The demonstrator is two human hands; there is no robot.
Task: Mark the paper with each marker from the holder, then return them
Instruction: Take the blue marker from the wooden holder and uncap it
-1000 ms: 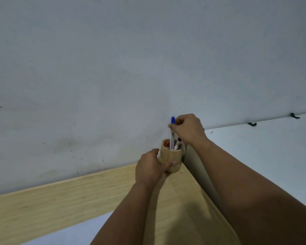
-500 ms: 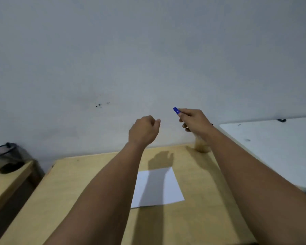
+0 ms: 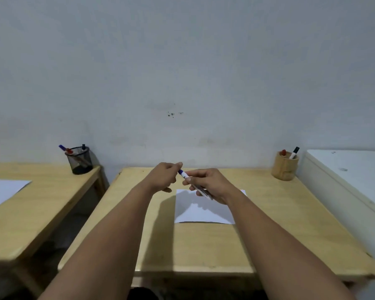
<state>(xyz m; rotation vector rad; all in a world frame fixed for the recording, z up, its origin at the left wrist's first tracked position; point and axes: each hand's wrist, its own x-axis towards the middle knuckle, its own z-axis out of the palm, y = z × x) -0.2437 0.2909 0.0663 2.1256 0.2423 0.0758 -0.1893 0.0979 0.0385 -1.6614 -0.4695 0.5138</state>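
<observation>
My right hand (image 3: 208, 184) grips a white marker with a blue cap (image 3: 184, 174), held slanted above the far edge of the white paper (image 3: 204, 211). My left hand (image 3: 166, 176) is right beside it, thumb and forefinger pinched at the blue cap. The paper lies flat in the middle of the wooden desk (image 3: 279, 224). A round wooden holder (image 3: 284, 168) stands at the desk's far right corner with a red-capped marker (image 3: 283, 152) and a black-capped marker (image 3: 294, 152) sticking out.
A second wooden desk (image 3: 41, 202) stands to the left with a black mesh cup (image 3: 79, 160) of pens and a sheet of paper (image 3: 2, 190). A white surface (image 3: 351, 169) adjoins the desk's right side. A grey wall runs behind everything.
My right hand lifted the blue-capped marker out of the wooden holder and carried it to the desk's middle. My left hand let go of the holder and came to the marker's cap.
</observation>
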